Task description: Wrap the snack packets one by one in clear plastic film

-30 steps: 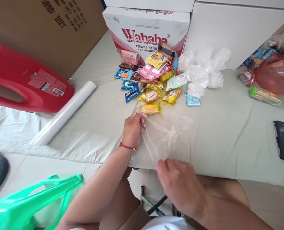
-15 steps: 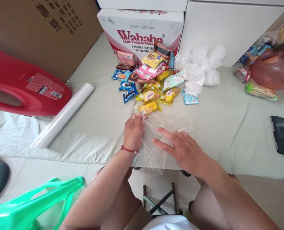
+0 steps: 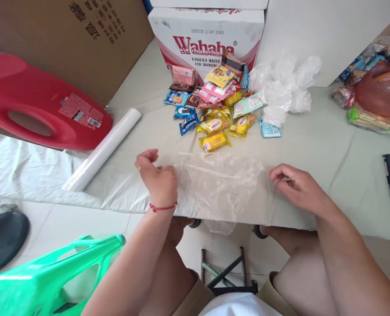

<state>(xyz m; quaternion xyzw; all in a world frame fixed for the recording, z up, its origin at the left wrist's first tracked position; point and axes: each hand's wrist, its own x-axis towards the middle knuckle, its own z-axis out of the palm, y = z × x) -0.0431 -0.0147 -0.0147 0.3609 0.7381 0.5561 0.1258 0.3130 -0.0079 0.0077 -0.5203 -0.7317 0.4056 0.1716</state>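
Head view: clear plastic bag (image 3: 219,182), thin, crinkled, see-through, lies spread on cloth-covered table (image 3: 316,175), near end drooping over front edge. Left hand (image 3: 158,177) no longer pinches bag as half second ago; now beside it, fingers loosely parted, contact unclear. Right hand (image 3: 295,184) swung out opposite, fingers half-curled, apart, nothing visible held. Bag seemingly released. Beyond: snack packets (image 3: 214,125), carton (image 3: 211,37).

Dressed in white, khaki and red
Wears a white top (image 3: 237,306), khaki shorts (image 3: 194,297) with wide leg openings, and a thin red cord bracelet (image 3: 162,208) around the left wrist (image 3: 163,198).
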